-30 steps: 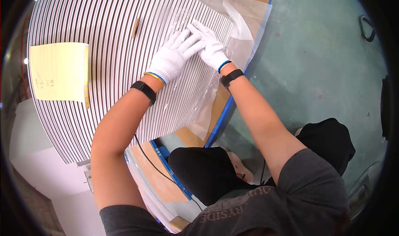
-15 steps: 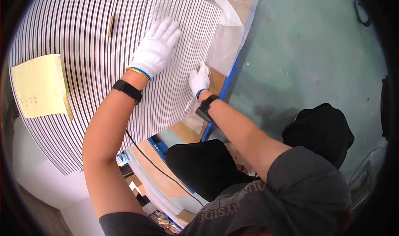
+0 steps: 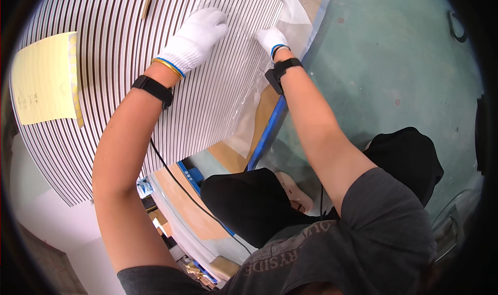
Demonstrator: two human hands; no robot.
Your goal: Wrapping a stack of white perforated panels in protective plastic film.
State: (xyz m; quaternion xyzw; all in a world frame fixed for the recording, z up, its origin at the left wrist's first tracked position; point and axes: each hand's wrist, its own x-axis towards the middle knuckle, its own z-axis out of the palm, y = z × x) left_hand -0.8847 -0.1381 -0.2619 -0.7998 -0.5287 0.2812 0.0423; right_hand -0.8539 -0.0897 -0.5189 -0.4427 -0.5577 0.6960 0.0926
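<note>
A large panel with narrow dark and white stripes (image 3: 124, 72) lies under my hands, with clear plastic film (image 3: 238, 105) over its right side and hanging past the edge. My left hand (image 3: 194, 38), in a white knitted glove, rests above the stripes with its fingers curled in. What those fingers hold, if anything, is hidden. At the panel's right edge is my right hand (image 3: 272, 39), also gloved, its fingers closed beside the film. Whether it pinches the film I cannot tell.
A yellow paper sheet (image 3: 44, 82) lies on the panel's left side, and a small brown strip (image 3: 147, 5) farther up. Brown cardboard (image 3: 228, 157) and a blue edge (image 3: 267, 131) show below the panel. A black cable (image 3: 187, 191) runs past my left arm. Green floor (image 3: 384, 72) lies to the right.
My left hand has gone from lying flat with fingers stretched to curled. My right hand has moved up along the panel's edge and closed. The panel sits slightly higher in the view.
</note>
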